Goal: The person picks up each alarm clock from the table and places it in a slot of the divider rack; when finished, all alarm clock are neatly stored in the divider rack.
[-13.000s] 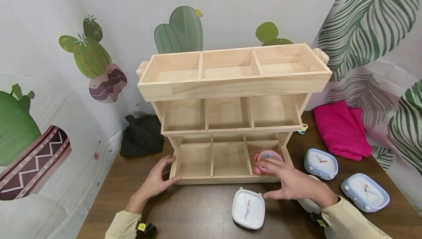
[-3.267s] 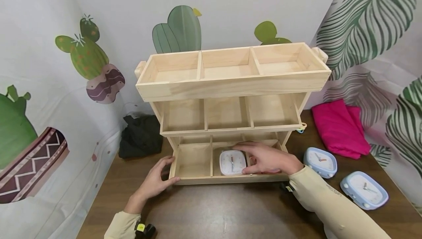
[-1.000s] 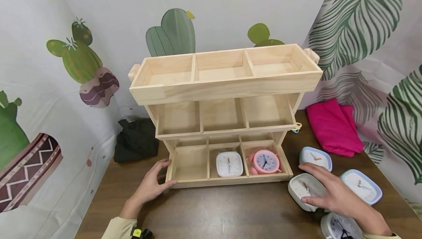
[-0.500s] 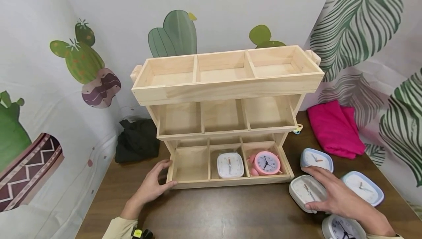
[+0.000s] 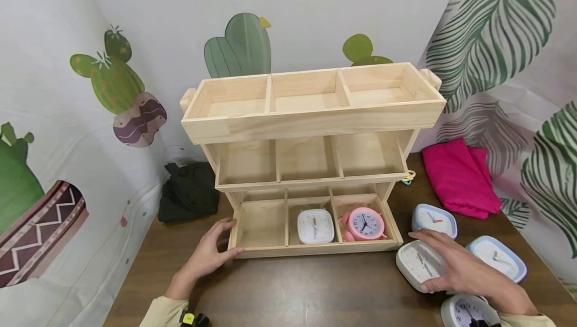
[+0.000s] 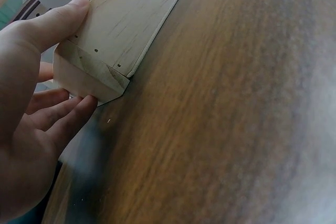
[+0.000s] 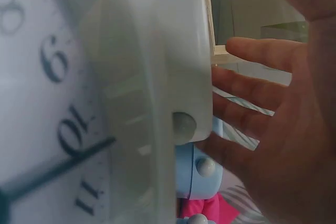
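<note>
A three-tier wooden shelf (image 5: 311,121) with divided compartments stands mid-table. My left hand (image 5: 209,251) grips its bottom tier's front left corner; in the left wrist view my thumb lies on the front board (image 6: 126,19) and my fingers press the end. On the right, my right hand (image 5: 460,264) spans a white square alarm clock (image 5: 414,264), thumb at its near edge and fingers at its far edge. Another white square alarm clock (image 5: 315,227) leans in the bottom middle compartment. A pink alarm clock (image 5: 366,223) occupies the bottom right one.
Beyond the right hand lie two blue alarm clocks (image 5: 435,221) (image 5: 498,259). A white clock with black numerals (image 5: 462,312) is partly behind the right wrist. Pink cloth (image 5: 460,177) lies at the back right, black cloth (image 5: 189,192) at the left.
The white square clock was set in the bottom middle compartment and let go. My right hand moved right to another white clock. My left hand kept its place at the shelf corner.
</note>
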